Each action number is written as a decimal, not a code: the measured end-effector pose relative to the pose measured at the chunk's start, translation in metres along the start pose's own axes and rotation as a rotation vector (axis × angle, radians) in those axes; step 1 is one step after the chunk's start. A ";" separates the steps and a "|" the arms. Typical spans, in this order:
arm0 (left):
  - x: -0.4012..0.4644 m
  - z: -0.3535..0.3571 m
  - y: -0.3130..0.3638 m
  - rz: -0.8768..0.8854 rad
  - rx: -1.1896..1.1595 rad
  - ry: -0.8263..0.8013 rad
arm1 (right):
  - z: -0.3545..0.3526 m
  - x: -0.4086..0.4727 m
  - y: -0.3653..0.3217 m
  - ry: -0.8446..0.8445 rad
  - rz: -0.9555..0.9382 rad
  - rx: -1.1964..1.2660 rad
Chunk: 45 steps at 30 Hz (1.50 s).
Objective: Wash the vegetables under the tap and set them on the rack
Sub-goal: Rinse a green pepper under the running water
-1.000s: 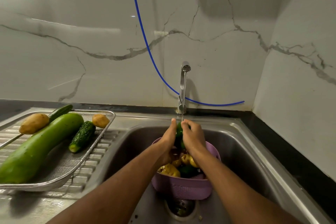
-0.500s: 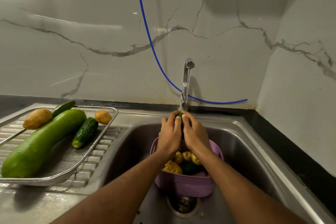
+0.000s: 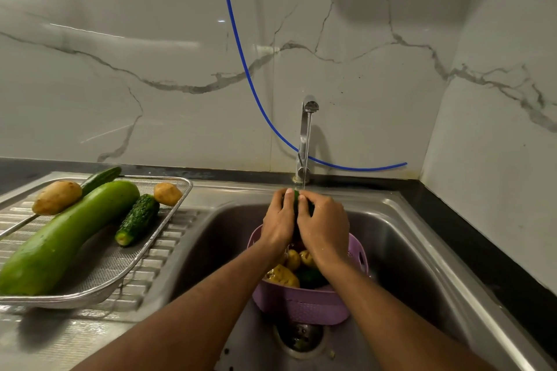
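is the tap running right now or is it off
On. A thin stream falls from the tap onto the green vegetable that both hands hold.

A single wide-angle head view looks forward and down from above the person's forearms, close over the sink (image 3: pixel 401 238), facing the tap (image 3: pixel 306 135) and marble wall, with the rack (image 3: pixel 126 274) at its left edge.
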State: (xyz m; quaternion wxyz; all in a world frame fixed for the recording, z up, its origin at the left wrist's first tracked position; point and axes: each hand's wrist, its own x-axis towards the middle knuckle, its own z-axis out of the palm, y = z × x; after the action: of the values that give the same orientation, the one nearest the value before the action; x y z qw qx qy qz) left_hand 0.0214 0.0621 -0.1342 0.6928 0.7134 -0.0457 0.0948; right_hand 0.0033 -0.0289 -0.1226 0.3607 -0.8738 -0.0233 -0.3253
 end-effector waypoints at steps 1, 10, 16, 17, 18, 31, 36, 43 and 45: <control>0.001 -0.002 -0.001 0.026 0.023 -0.007 | 0.001 0.000 0.001 -0.028 0.023 0.020; -0.008 0.004 -0.004 0.154 0.136 -0.018 | 0.002 0.011 0.002 -0.268 0.423 0.558; -0.008 0.005 0.001 0.027 0.065 0.022 | -0.002 0.018 0.001 -0.298 0.466 0.658; -0.008 0.003 0.002 0.000 0.054 0.012 | -0.003 0.020 0.002 -0.310 0.463 0.655; -0.009 0.001 0.003 -0.015 0.047 -0.007 | -0.004 0.022 0.003 -0.318 0.463 0.646; 0.007 -0.004 -0.003 -0.090 -0.040 0.158 | 0.008 0.007 -0.013 -0.292 0.283 0.396; 0.005 -0.010 -0.001 -0.024 -0.057 0.115 | 0.013 0.008 -0.011 -0.236 0.282 0.452; 0.000 0.006 0.004 0.057 -0.021 0.085 | 0.012 0.023 -0.006 -0.249 0.532 0.638; 0.001 0.006 0.002 0.072 0.015 0.084 | 0.014 0.021 -0.006 -0.254 0.522 0.536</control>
State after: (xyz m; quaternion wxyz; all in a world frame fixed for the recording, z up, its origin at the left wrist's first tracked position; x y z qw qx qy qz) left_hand 0.0227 0.0560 -0.1320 0.6847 0.7121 -0.0415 0.1497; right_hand 0.0258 -0.0190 -0.1139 0.6409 -0.7585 0.0711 -0.0942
